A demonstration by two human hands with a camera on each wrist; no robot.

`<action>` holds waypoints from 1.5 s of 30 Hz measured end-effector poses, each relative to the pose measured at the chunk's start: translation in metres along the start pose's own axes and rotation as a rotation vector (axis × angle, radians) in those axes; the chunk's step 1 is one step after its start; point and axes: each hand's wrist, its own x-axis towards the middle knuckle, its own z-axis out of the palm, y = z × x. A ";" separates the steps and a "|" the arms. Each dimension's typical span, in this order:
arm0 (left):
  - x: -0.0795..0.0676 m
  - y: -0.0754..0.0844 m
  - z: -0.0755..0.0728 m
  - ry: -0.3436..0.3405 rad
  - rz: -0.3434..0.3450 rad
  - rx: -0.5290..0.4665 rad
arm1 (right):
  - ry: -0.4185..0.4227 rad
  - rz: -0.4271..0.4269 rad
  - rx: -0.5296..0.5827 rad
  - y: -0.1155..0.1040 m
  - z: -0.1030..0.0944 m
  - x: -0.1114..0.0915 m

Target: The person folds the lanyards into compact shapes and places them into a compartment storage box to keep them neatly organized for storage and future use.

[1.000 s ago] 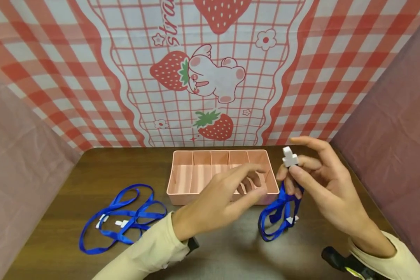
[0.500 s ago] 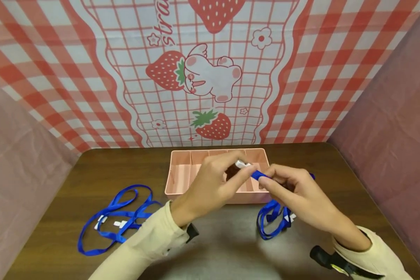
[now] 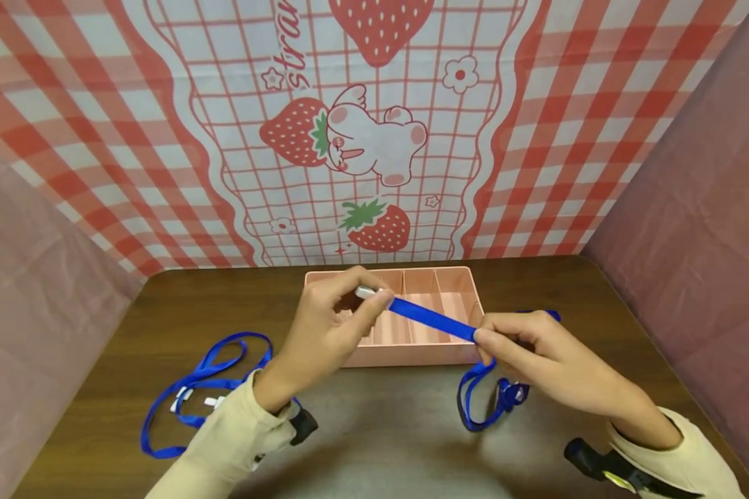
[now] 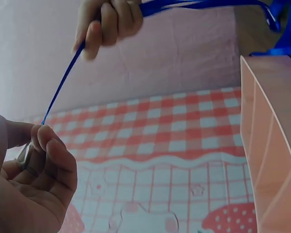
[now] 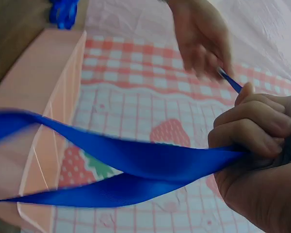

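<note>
A blue lanyard (image 3: 433,318) is stretched between my two hands above the divided pink box (image 3: 412,355). My left hand (image 3: 331,326) pinches its end beside a white plastic clip (image 3: 365,292), mostly covered by the fingers. With curled fingers my right hand (image 3: 537,353) grips the strap at the box's right front corner. In the right wrist view two lengths of blue strap (image 5: 136,155) run out from the right fist. Below that hand, in the head view, the rest of the strap hangs in loops (image 3: 468,402).
A second blue lanyard (image 3: 162,452) lies in loose loops on the dark wooden table (image 3: 118,360) at the left, with white plastic fittings (image 3: 214,402). A red-checked strawberry cloth (image 3: 374,152) hangs behind the table, with pink cloth at both sides.
My left hand has come to the clip, pinched it and drawn it leftward. My right hand has moved from the clip onto the strap, and the strap between the hands has lengthened.
</note>
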 end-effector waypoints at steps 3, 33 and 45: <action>-0.004 -0.002 -0.012 0.023 -0.035 0.000 | 0.018 -0.022 -0.041 -0.001 -0.009 -0.004; -0.091 -0.023 -0.108 0.182 -0.365 0.141 | 0.016 0.169 -0.097 0.045 -0.049 -0.059; -0.122 -0.033 -0.123 0.192 -0.504 0.176 | -0.072 0.154 -0.004 0.072 -0.042 -0.077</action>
